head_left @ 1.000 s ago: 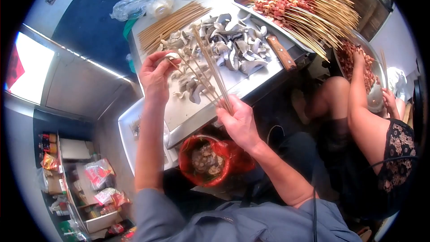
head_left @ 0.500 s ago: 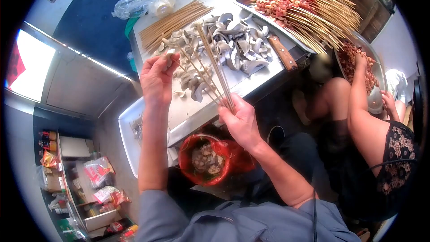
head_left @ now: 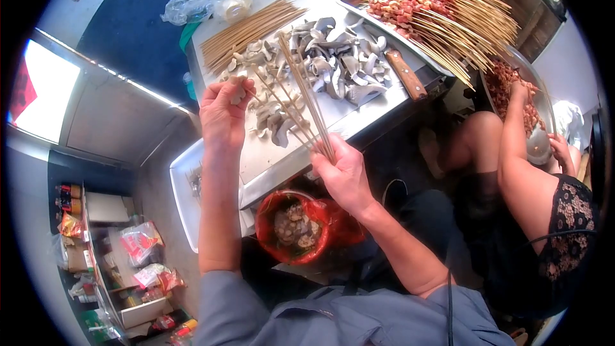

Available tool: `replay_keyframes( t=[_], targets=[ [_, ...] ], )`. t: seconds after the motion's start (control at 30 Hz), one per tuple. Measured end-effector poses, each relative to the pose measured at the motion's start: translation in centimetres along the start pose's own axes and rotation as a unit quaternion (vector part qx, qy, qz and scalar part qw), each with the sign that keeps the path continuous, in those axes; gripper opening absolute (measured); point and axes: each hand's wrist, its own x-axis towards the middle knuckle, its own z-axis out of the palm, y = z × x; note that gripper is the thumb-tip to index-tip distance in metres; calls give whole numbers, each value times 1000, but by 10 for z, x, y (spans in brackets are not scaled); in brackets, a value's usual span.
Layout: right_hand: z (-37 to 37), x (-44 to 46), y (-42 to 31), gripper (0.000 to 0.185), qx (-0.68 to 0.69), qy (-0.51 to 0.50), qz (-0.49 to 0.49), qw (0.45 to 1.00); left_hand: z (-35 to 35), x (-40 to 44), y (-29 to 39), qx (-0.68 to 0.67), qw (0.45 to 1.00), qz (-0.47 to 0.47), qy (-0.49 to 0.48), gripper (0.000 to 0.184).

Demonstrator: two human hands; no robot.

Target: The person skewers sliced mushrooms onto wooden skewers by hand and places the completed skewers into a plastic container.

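Note:
My left hand (head_left: 223, 107) is closed in a pinch round a piece of oyster mushroom (head_left: 237, 95), at the tip of one thin wooden skewer. My right hand (head_left: 343, 170) grips the lower ends of a bundle of wooden skewers (head_left: 306, 93), which fan out up and to the left over the table. Beyond both hands lies a heap of torn grey-white oyster mushrooms (head_left: 336, 57). Whether the pinched piece is pierced is hidden by my fingers.
Loose skewers (head_left: 250, 29) lie behind the mushrooms. A knife with a wooden handle (head_left: 405, 75) rests beside a metal tray (head_left: 349, 1) of meat skewers. Below is a red bag-lined bucket (head_left: 261, 227). At right, a co-worker's hand (head_left: 522, 90) reaches into a meat basin (head_left: 544, 112).
My left fingers have shifted slightly on the mushroom piece, which now sits a little lower between them. My right hand and its skewers stay almost still.

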Motion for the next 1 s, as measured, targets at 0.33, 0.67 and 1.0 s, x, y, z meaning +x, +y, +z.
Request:
replay_keyframes(
  t=[0.33, 0.67, 1.0],
  targets=[
    [1, -2, 1, 10, -11, 5, 0, 1000, -9, -5, -6, 13, 998, -58, -37, 11],
    [-2, 0, 1, 10, -2, 12, -6, 1000, -10, -4, -15, 72, 993, -65, -67, 14],
    [-6, 4, -5, 9, 13, 36, -6, 999, -43, 124, -44, 702, 660, 251, -88, 27]
  ],
)
